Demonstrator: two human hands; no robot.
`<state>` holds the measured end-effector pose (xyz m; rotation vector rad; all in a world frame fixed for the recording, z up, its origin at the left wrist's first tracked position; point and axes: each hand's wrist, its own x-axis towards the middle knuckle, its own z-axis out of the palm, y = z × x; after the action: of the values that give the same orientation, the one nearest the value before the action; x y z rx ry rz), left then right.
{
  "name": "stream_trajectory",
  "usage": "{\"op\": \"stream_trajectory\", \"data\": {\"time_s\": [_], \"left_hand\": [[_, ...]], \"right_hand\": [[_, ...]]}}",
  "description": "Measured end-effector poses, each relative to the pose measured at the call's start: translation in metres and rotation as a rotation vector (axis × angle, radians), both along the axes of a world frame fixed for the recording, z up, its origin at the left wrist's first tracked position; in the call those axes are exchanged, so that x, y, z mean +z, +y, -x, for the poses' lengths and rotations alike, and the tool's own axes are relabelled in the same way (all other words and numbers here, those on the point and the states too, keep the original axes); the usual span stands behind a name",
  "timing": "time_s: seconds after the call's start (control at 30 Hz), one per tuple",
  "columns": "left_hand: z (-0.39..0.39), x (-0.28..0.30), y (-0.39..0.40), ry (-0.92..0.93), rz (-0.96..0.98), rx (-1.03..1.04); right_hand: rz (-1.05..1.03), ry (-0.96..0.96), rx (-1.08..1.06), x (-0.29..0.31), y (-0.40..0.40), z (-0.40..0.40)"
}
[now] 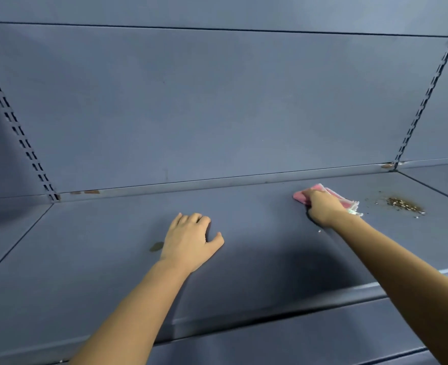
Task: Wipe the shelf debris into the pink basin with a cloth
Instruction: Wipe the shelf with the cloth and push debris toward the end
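On the shelf [244,246], just right of the right hand [323,206] whose grip holds the cloth [336,197], lies the debris [403,203], its streak running rightward; the left hand [191,239] rests flat, farther off; no basin shows.

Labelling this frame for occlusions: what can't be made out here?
- Pink basin: nowhere in the head view, so its place is unknown.
- Crumpled pink cloth: middle hidden under the right hand.
- Scattered brown debris pile: bits too small to identify.
- Dark smudge by the left hand: partly covered; stain or leaf unclear.
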<state>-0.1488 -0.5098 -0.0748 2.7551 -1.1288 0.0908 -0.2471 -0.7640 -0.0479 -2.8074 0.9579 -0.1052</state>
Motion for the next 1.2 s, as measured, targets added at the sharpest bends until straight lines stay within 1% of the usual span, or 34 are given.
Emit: {"op": "stream_trajectory", "data": {"time_s": [0.07,0.1,0.13,0.23,0.3,0.37,0.43,0.5,0.67,0.83,0.9,0.97,1.07,1.13,1.2], "left_hand": [[0.001,0.000,0.000,-0.001,-0.001,0.003],[0.001,0.000,0.000,-0.004,-0.001,0.001],[0.001,0.000,0.000,-0.002,-0.003,0.000],[-0.001,0.000,0.000,-0.023,0.012,-0.007],[-0.002,0.000,0.000,-0.025,0.008,-0.020],[-0.001,0.001,0.001,-0.019,-0.005,-0.024],[0.000,0.003,0.001,-0.035,0.010,-0.022],[0.000,0.002,0.000,-0.046,0.029,-0.010],[-0.001,0.000,-0.001,-0.035,0.017,0.005],[0.006,0.003,-0.001,-0.039,-0.034,0.019],[0.010,0.007,-0.001,-0.022,-0.050,0.014],[0.011,0.008,0.000,-0.021,-0.062,0.023],[0.010,0.009,-0.001,-0.031,-0.081,0.027],[0.009,0.010,-0.001,-0.049,-0.099,0.017],[0.010,0.011,-0.004,-0.059,-0.109,0.013]], "right_hand": [[-0.048,0.071,-0.055,0.012,-0.001,0.004],[-0.063,0.084,-0.065,0.020,0.001,0.005],[-0.086,0.057,-0.057,0.027,0.007,0.004],[-0.063,-0.019,0.064,0.034,0.043,-0.004],[-0.050,0.046,0.166,0.023,0.079,-0.009],[0.021,0.187,0.264,0.006,0.111,-0.008],[0.154,0.217,0.306,-0.009,0.124,-0.003],[0.179,0.168,0.250,-0.017,0.113,0.001],[0.076,0.017,0.057,-0.019,0.045,0.014],[0.023,-0.020,-0.006,-0.006,-0.004,0.032],[-0.052,-0.001,-0.040,0.007,-0.010,0.035],[-0.041,0.027,-0.047,0.022,0.002,0.032],[-0.004,0.024,0.096,0.024,0.050,0.021],[-0.017,0.096,0.185,0.012,0.083,0.014],[0.082,0.127,0.243,-0.005,0.094,0.008]]}}
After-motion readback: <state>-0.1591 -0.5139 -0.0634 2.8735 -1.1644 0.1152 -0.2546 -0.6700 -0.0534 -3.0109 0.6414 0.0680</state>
